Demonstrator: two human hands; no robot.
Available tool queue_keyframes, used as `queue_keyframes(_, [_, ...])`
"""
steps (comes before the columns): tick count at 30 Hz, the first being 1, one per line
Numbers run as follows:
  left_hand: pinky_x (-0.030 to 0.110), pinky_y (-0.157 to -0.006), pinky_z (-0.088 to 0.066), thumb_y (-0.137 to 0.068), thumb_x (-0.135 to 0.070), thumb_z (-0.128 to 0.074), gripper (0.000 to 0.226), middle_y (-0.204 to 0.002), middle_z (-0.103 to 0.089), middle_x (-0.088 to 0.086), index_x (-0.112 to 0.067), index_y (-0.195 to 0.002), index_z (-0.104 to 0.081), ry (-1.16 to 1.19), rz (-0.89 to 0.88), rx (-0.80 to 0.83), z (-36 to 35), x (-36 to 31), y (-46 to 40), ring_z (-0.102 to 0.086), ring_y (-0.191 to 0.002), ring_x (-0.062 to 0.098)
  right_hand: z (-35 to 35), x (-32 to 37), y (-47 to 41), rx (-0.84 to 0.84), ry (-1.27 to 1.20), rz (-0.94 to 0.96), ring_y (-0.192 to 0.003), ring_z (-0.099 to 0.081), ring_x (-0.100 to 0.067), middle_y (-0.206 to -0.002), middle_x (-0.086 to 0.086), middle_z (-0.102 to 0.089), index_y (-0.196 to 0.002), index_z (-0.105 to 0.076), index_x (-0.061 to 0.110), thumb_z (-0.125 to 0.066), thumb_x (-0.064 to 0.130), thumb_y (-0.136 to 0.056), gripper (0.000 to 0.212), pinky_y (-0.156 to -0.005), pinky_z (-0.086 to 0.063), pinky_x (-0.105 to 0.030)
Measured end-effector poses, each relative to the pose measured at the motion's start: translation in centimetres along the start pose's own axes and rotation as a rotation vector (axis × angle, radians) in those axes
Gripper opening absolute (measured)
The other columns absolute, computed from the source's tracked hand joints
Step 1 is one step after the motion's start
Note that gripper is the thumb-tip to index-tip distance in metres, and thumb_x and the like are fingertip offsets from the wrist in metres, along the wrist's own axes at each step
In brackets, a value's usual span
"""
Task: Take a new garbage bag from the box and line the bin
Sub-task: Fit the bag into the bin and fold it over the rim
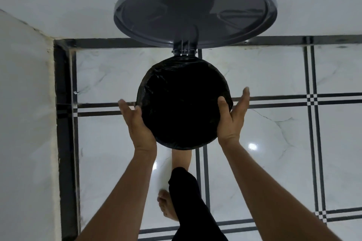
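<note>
The grey round lid [195, 9] stands tipped up on its hinge behind the bin [185, 103], its underside facing forward. One bare foot [181, 157] reaches in under the bin's near edge; the other foot [166, 205] rests on the floor, partly covered by a black trouser leg [188, 197]. The floor [274, 143] is glossy white marble-look tile crossed by dark double lines, and a pale wall [23, 103] rises at the left with a black strip along its foot. The bin sits on the floor between the hands, its mouth lined with a black garbage bag [184, 76] — shiny, wrinkled film folded over the rim. The left hand [135, 123] and right hand [232, 118] press flat and open against the bagged rim, thumbs on top — neither is closed around anything.
</note>
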State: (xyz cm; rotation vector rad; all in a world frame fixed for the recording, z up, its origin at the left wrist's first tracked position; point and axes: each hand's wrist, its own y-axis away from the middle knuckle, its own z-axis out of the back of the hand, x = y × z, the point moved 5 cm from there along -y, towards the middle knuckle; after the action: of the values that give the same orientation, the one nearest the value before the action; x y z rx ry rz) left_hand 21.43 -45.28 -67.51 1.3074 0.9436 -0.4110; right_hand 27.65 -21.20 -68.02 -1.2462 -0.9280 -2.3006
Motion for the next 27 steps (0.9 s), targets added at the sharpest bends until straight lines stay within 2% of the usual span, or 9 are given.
queue_keyframes(2, [0.033,-0.126,-0.018,-0.092,-0.049,-0.051,0.082,-0.17,-0.012,-0.013,-0.035,-0.162,-0.01,0.019,0.029,-0.044,0.1,1.1,1.0,-0.017,-0.154,0.004,-0.1,-0.8,1.8,-0.039,-0.042,-0.009,-0.152,-0.014,0.0,-0.168,0.016,-0.01,-0.161,-0.008,0.03,-0.057,0.049,-0.093,0.086,-0.124,-0.019,-0.027])
queue_keyframes(5, [0.034,-0.126,-0.019,-0.089,-0.052,-0.05,0.09,-0.171,-0.008,-0.011,-0.035,-0.162,-0.001,0.044,0.132,-0.069,-0.4,2.9,1.5,-0.019,-0.155,0.01,-1.6,-2.6,3.3,-0.039,-0.059,-0.135,-0.152,-0.024,-0.01,-0.166,0.01,-0.019,-0.16,-0.007,0.034,-0.056,0.059,-0.087,0.092,-0.124,-0.025,-0.042])
queue_keyframes(8, [0.03,-0.12,-0.029,-0.102,-0.041,-0.05,0.076,-0.166,-0.028,-0.007,-0.033,-0.163,-0.006,0.169,0.231,-0.203,0.6,4.0,0.6,-0.038,-0.146,0.015,-2.0,-3.5,2.9,-0.088,-0.186,-0.283,-0.146,-0.037,-0.013,-0.16,0.009,-0.035,-0.159,-0.012,0.036,-0.058,0.063,-0.083,0.094,-0.123,-0.028,-0.044])
queue_keyframes(11, [0.038,-0.123,-0.026,-0.091,-0.055,-0.056,0.086,-0.164,-0.031,-0.004,-0.031,-0.163,-0.016,0.219,0.31,-0.228,1.5,3.5,0.3,-0.037,-0.147,0.017,-1.3,-3.5,2.5,-0.01,-0.327,-0.387,-0.147,-0.035,-0.015,-0.161,0.01,-0.033,-0.159,-0.012,0.042,-0.06,0.068,-0.08,0.097,-0.124,-0.026,-0.044])
queue_keyframes(14, [0.041,-0.125,-0.017,-0.095,-0.059,-0.049,0.076,-0.165,-0.027,-0.007,-0.027,-0.16,-0.027,0.233,0.35,-0.31,2.3,2.2,2.1,-0.023,-0.154,0.016,0.7,-2.9,3.8,-0.092,-0.35,-0.344,-0.147,-0.032,-0.008,-0.161,0.01,-0.032,-0.159,-0.021,0.033,-0.06,0.057,-0.085,0.087,-0.117,-0.031,-0.03])
queue_keyframes(16, [0.041,-0.12,-0.025,-0.097,-0.057,-0.047,0.067,-0.159,-0.039,-0.003,-0.022,-0.153,-0.042,0.179,0.376,-0.35,2.9,1.6,3.4,-0.033,-0.148,0.019,1.8,-2.0,5.3,-0.205,-0.319,-0.275,-0.135,-0.046,-0.003,-0.149,0.009,-0.046,-0.151,-0.038,0.026,-0.059,0.046,-0.09,0.067,-0.097,-0.039,-0.012])
queue_keyframes(18, [0.039,-0.116,-0.034,-0.098,-0.056,-0.043,0.063,-0.146,-0.053,0.0,-0.014,-0.145,-0.051,0.17,0.464,-0.285,2.8,1.7,4.4,-0.046,-0.139,0.022,1.4,-1.7,6.1,-0.177,-0.302,-0.258,-0.117,-0.056,0.007,-0.135,0.01,-0.056,-0.143,-0.047,0.026,-0.059,0.039,-0.097,0.049,-0.084,-0.045,-0.005])
queue_keyframes(22, [0.04,-0.12,-0.036,-0.101,-0.055,-0.04,0.061,-0.133,-0.064,0.007,-0.009,-0.136,-0.058,0.304,0.563,-0.117,2.0,2.4,5.0,-0.057,-0.128,0.026,-0.7,-1.6,6.5,0.052,-0.297,-0.332,-0.122,-0.059,-0.004,-0.135,0.011,-0.061,-0.145,-0.045,0.036,-0.056,0.041,-0.095,0.051,-0.102,-0.048,-0.026])
queue_keyframes(27, [0.043,-0.119,-0.033,-0.1,-0.055,-0.039,0.06,-0.135,-0.063,0.006,-0.011,-0.131,-0.064,0.246,0.525,-0.156,3.2,2.4,4.7,-0.055,-0.129,0.023,0.9,-1.6,6.9,-0.159,-0.453,-0.463,-0.107,-0.061,0.001,-0.134,0.005,-0.061,-0.142,-0.051,0.02,-0.057,0.03,-0.099,0.045,-0.083,-0.047,-0.015])
